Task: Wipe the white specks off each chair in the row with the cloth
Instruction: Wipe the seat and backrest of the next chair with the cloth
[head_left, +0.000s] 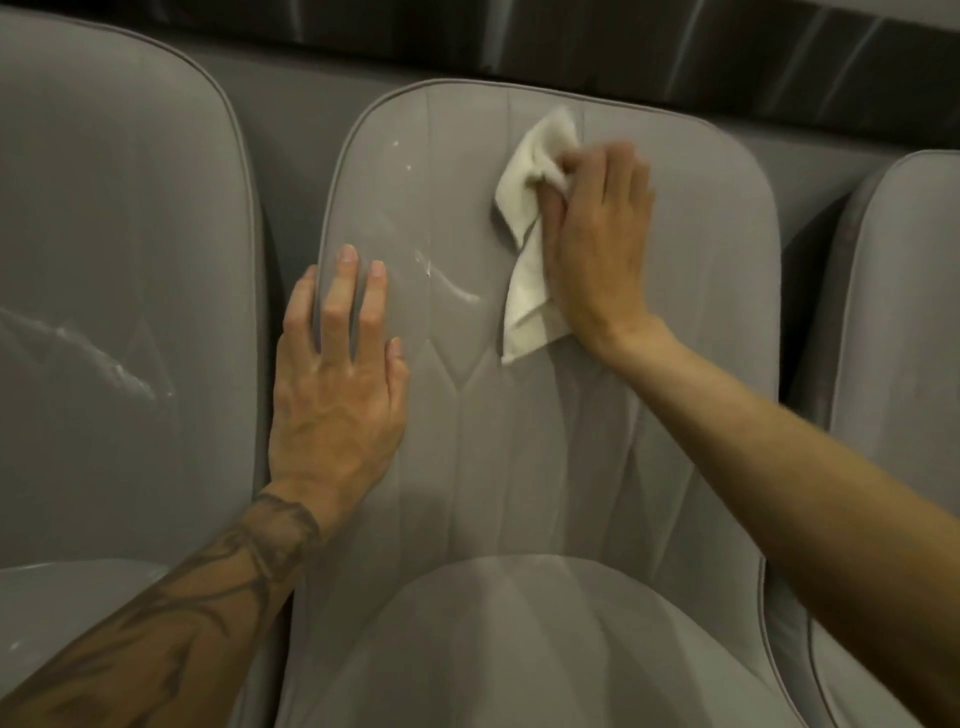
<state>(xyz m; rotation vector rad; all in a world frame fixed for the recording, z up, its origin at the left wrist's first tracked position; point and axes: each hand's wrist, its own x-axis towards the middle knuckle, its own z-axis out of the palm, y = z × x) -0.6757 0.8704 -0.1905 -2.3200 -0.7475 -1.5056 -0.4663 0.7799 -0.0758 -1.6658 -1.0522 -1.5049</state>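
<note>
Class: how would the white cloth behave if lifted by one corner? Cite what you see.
Probably floppy: the cloth bunches under the right hand and its free end hangs down the chair back. Likely light: one hand's fingers hold it there.

the middle chair (519, 415) stands between the left chair (119, 260) and the right chair (898, 312); the cloth (530, 228) lies on its backrest.

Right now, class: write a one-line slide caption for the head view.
Right hand holds white cloth against middle chair's backrest; left hand rests flat beside white specks.
</note>
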